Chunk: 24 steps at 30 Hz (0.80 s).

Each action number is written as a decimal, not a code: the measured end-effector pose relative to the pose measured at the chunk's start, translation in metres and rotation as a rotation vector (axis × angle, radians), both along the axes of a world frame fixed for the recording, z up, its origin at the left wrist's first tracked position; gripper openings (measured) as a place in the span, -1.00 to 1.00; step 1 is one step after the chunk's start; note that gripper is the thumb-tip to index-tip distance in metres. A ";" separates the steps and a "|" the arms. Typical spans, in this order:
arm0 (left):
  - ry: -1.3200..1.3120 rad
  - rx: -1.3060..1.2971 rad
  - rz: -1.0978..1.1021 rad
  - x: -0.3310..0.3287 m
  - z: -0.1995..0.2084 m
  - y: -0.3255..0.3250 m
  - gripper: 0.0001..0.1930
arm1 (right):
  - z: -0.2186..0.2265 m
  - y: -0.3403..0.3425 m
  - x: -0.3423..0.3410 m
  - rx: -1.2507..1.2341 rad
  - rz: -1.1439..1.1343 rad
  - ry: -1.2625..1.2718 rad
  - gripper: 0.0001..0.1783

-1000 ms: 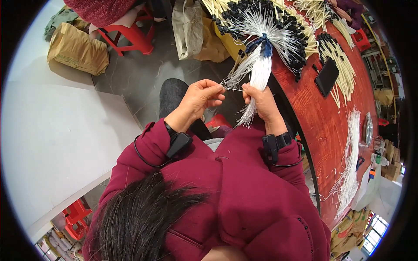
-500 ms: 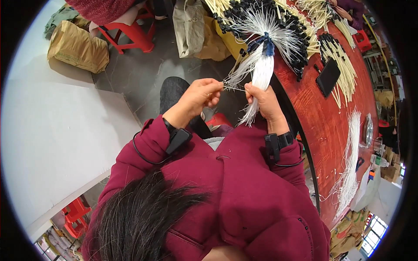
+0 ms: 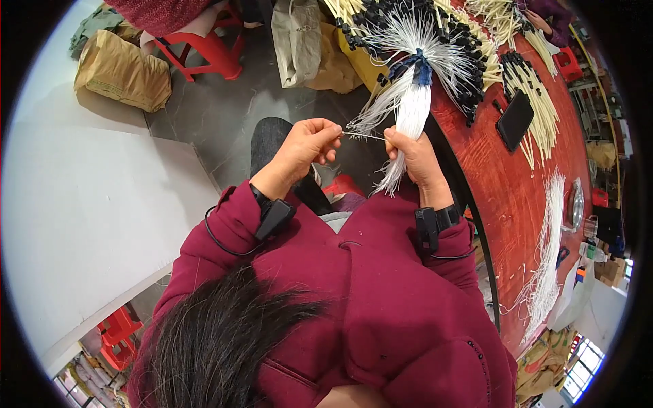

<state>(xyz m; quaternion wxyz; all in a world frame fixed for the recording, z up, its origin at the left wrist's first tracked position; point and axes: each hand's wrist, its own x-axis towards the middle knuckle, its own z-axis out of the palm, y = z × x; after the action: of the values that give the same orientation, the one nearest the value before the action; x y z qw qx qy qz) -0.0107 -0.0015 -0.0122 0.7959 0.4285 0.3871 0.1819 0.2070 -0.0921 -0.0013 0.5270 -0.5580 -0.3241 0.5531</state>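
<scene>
My right hand is wrapped round a bundle of white strings, whose loose ends hang below the fist. A dark blue cloth tie binds the bundle higher up, and above it the strings fan out over the table's edge. My left hand pinches the end of a single white string, which runs taut across to the right hand. Just beyond this string, a looser tuft of strings hangs beside the bundle. Small black pieces lie around the fanned strings.
On the red table lie a black phone, pale sticks with black ends and another pile of white strings. A white board surface stands at left. Beyond are bags and a red stool. Another person's hand shows far right.
My left hand has shifted slightly left, away from the right hand, with the string stretched between them. The right hand still grips the bundle.
</scene>
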 end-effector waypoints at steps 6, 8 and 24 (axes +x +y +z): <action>-0.133 -0.202 -0.001 -0.001 -0.013 0.001 -0.84 | -0.001 0.000 0.003 0.017 0.022 -0.017 -0.82; -0.195 -0.333 -0.016 -0.002 -0.016 0.000 -0.86 | -0.001 0.001 0.004 0.023 0.029 -0.032 -0.82; -0.069 -0.119 0.085 0.011 0.020 -0.015 -0.76 | 0.003 -0.001 0.001 0.030 0.013 0.037 -0.82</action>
<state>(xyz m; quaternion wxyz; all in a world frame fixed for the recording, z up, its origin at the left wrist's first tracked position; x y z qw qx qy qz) 0.0005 -0.0167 0.0080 0.8243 0.3572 0.3873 0.2072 0.2081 -0.0933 0.0017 0.5379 -0.5374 -0.3261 0.5617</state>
